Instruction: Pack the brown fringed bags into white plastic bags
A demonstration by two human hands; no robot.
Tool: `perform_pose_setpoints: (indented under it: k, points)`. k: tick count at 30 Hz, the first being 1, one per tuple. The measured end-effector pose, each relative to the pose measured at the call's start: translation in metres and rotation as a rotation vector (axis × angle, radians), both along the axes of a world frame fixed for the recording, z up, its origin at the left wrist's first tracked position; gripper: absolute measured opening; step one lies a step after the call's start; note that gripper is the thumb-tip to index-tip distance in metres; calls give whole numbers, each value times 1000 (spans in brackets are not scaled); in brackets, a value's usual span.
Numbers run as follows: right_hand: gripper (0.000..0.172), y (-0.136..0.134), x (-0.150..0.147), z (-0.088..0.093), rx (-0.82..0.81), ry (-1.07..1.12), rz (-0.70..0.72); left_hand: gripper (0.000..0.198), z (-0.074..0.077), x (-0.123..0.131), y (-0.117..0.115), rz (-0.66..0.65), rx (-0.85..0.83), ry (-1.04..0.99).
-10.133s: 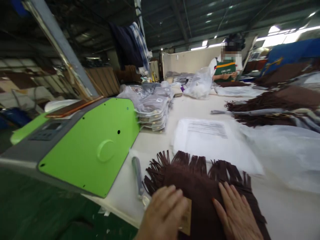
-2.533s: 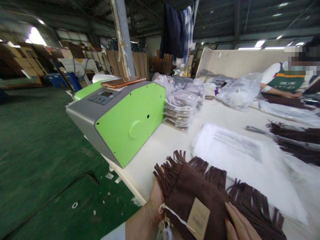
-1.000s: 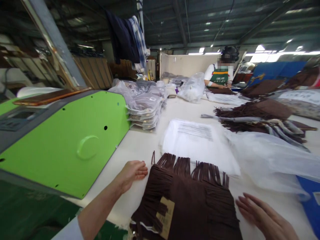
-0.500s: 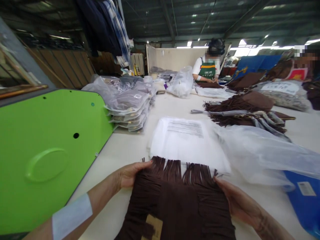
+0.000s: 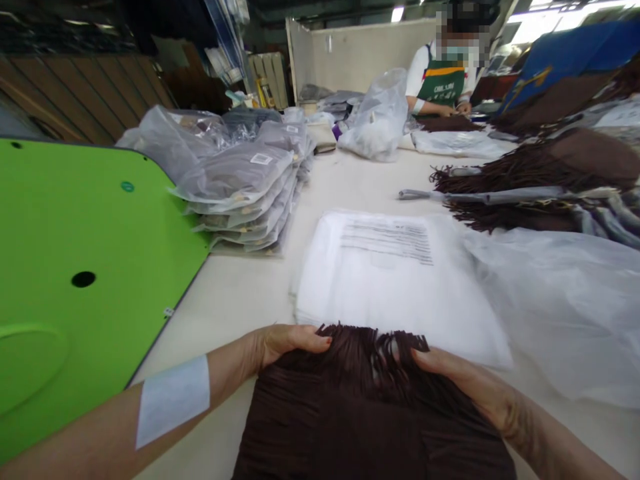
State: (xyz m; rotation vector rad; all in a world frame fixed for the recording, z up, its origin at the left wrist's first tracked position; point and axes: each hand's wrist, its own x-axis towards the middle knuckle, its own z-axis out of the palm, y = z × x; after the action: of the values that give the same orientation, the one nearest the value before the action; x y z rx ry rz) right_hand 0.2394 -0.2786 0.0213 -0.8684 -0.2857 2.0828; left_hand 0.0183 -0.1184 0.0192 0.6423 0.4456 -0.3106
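- Translucent bags [image 5: 240, 177] with dim contents stood stacked on the surface [image 5: 340, 183], beside the green panel [image 5: 95, 220].
- Printed white plastic [image 5: 380, 273] lay flat just beyond the brown fringed piece [image 5: 370, 427].
- That piece was at the near edge of view, between both hands.
- The left hand [image 5: 287, 343] pinched its left corner, thumb uppermost, fingers hidden.
- The right hand [image 5: 450, 370] mirrored this grip opposite.

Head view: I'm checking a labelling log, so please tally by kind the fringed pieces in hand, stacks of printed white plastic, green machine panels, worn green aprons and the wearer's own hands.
Fringed dark brown piece, held: 1
Stack of printed white plastic: 1
Green machine panel: 1
Green apron: 1
Wearer's left hand and right hand: 2
Total: 6
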Motion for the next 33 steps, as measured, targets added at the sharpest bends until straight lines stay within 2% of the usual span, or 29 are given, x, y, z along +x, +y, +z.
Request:
perform_pose_setpoints:
  k: [5,9,12,15,18,21,24,27,30,31,33]
  points:
    - [37,9,-2,5,55,-50,59,44,5,7,-1,13,70,-34]
    - [40,9,-5,27,152,-225,110,45,26,2,-2,-62,216,-62]
    - [48,-3,-17,44,295,-454,207,45,48,-4,-13,-147,444,-139]
    - [53,-28,-33,42,481,-882,231,51,62,-14,-36,-191,785,-293]
    - [54,-57,-47,28,835,-1409,173,63,59,-29,-63,-176,1192,-440]
    - [55,-76,-57,18,1155,-1696,132,68,51,-42,-83,-195,1455,-554]
    - [51,-86,-64,18,1263,-1826,81,66,48,-51,-100,-238,1567,-600]
    - [46,-96,-72,23,1318,-1859,2,64,53,-56,-112,-254,1626,-656]
    - [41,-108,-79,29,1374,-1861,-54,58,61,-65,-117,-191,1673,-689]
    - [40,-112,-80,31,1377,-1865,-56,53,63,-70,-117,-119,1697,-644]
    - [36,-120,-82,34,1363,-1880,-69,41,66,-83,-115,123,1771,-451]
